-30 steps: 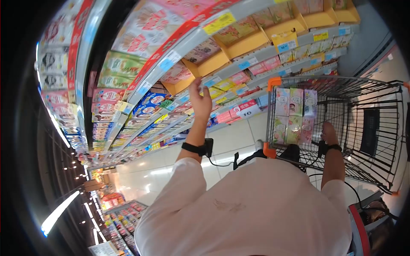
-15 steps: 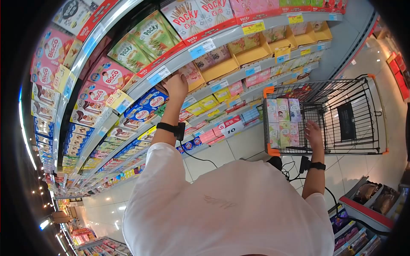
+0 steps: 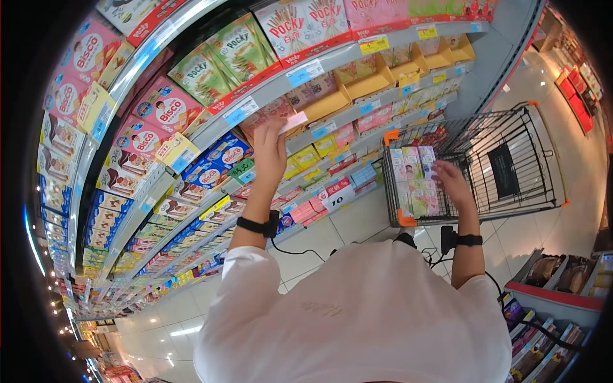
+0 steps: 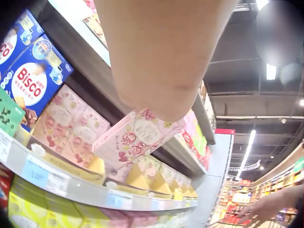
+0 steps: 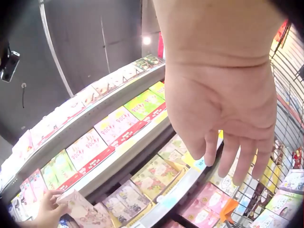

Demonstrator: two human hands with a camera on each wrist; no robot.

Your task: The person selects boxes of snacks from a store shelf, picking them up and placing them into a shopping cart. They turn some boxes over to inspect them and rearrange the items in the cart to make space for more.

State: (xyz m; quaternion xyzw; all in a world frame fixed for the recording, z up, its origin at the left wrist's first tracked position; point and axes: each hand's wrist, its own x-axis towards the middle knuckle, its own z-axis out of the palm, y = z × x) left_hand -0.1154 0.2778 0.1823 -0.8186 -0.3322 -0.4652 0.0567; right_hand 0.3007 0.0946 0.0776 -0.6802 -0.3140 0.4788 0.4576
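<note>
My left hand (image 3: pixel 269 153) grips a pink box with a rose print (image 4: pixel 140 135) by its end, in front of the middle shelf. Behind it in the left wrist view, matching pink floral boxes (image 4: pixel 71 128) stand in a yellow display tray (image 4: pixel 97 166). My right hand (image 3: pixel 453 182) is over the shopping cart (image 3: pixel 503 171), its fingers loosely extended and holding nothing. Its fingertips overlap the edge of the pastel boxes (image 3: pixel 414 167) lined up inside the cart. The right wrist view shows that palm (image 5: pixel 221 104) with fingers pointing down.
Blue Bisco boxes (image 4: pixel 31 85) stand left of the pink ones. Pocky boxes (image 3: pixel 300 25) fill the shelf above, over a price-tag rail (image 3: pixel 306 73). Yellow packs (image 3: pixel 300 163) sit lower. Another display shelf (image 3: pixel 555 297) stands behind on the right. A cable (image 3: pixel 297 250) hangs from the left wrist.
My left hand reached into the shelf and now holds a pink box out at its front. The right hand moved from beside the cart's boxes to their edge. The head view shifted.
</note>
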